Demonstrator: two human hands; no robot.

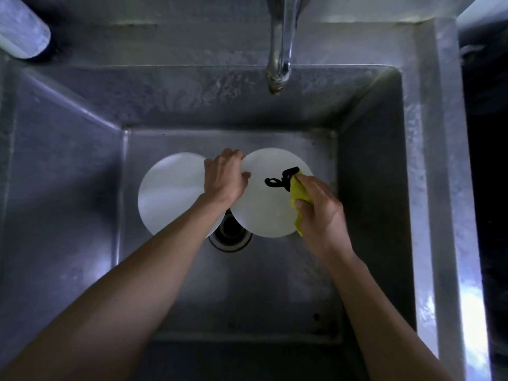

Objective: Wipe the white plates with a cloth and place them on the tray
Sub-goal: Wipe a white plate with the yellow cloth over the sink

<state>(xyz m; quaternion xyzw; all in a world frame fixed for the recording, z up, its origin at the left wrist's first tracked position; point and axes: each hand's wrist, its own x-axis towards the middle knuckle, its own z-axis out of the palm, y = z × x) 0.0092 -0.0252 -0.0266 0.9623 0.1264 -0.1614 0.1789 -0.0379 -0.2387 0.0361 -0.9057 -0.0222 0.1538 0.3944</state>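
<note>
Two white plates are down in a steel sink point(82, 166). The right plate point(264, 210) bears a black smear point(280, 179) near its middle. My left hand point(224, 178) grips that plate's left rim, fingers curled over the edge. My right hand point(319, 204) holds a yellow cloth point(298, 195) pressed to the plate's right side, next to the smear. The left plate point(170, 193) lies flat on the sink floor, partly under my left forearm. No tray is in view.
A chrome faucet point(280, 50) hangs over the back of the basin. The drain point(231, 235) sits between and below the plates. A pale cylindrical container point(22, 31) lies on the ledge at the top left. The sink's right rim point(445, 188) borders a dark area.
</note>
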